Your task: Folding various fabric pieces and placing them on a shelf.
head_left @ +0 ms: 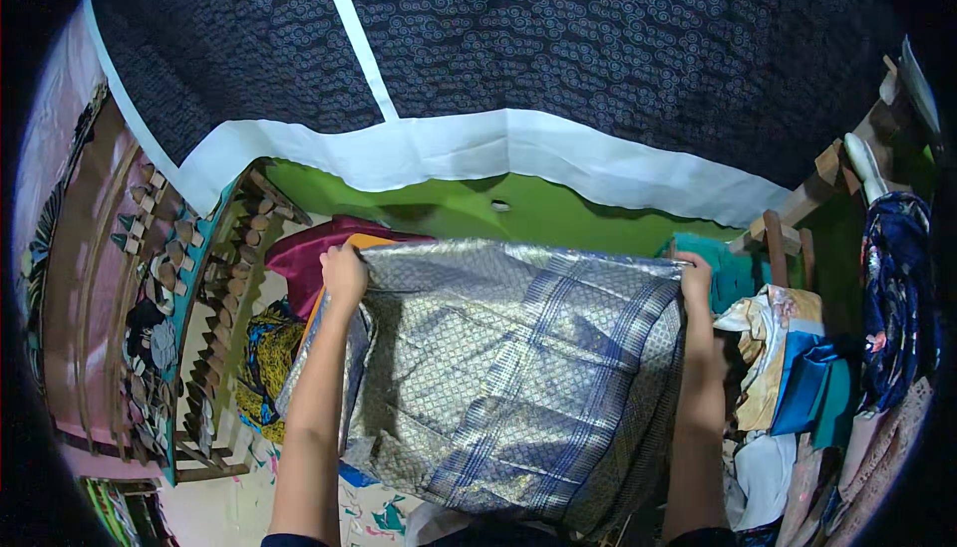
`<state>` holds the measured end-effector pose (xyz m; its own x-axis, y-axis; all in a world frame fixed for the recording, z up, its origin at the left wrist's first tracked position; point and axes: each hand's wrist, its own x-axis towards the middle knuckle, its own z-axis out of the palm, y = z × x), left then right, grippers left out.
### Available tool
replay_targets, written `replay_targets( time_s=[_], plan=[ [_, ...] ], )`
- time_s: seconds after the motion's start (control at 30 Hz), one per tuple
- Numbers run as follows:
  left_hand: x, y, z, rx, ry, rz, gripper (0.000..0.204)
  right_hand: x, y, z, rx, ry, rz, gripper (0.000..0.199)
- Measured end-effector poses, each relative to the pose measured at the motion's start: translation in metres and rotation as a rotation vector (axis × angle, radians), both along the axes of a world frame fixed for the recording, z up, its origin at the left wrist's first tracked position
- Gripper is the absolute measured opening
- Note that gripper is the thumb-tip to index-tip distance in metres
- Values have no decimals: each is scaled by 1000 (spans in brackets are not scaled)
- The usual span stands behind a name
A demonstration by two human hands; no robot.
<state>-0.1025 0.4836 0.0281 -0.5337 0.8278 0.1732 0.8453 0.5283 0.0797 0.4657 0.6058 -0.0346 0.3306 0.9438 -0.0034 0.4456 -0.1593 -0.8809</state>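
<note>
Head view: silver-blue brocade cloth held spread out in front of the body, above a heap of other fabrics. Left hand pinching the upper left corner, fingers clenched on the hem; right hand gripping the upper right corner likewise. Looks soft, light, a little slick from the metallic weave, sagging and creasing between the two grips. Best held at corners or along the woven border. Maroon fabric behind, dark patterned curtain above.
</note>
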Motion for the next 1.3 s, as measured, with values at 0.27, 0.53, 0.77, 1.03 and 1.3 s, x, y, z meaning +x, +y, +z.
replay_targets(
  time_s=[0.27,0.53,0.77,1.03,1.3],
  plan=[
    [-8,-27,23,272,-94,-209,29,-5,-42,71,-100,-486,259,43],
    [-14,-75,45,314,-11,-247,26,-28,-112,114,58,-885,137,26],
    [1,-149,118,661,200,-283,25,-57,-232,197,368,-997,-184,30],
    [-34,-321,37,575,117,-658,22,-37,-431,83,400,-980,-62,42],
    [-51,-409,-49,-4,193,-775,18,-24,-534,-11,56,-1127,169,30]
  ],
)
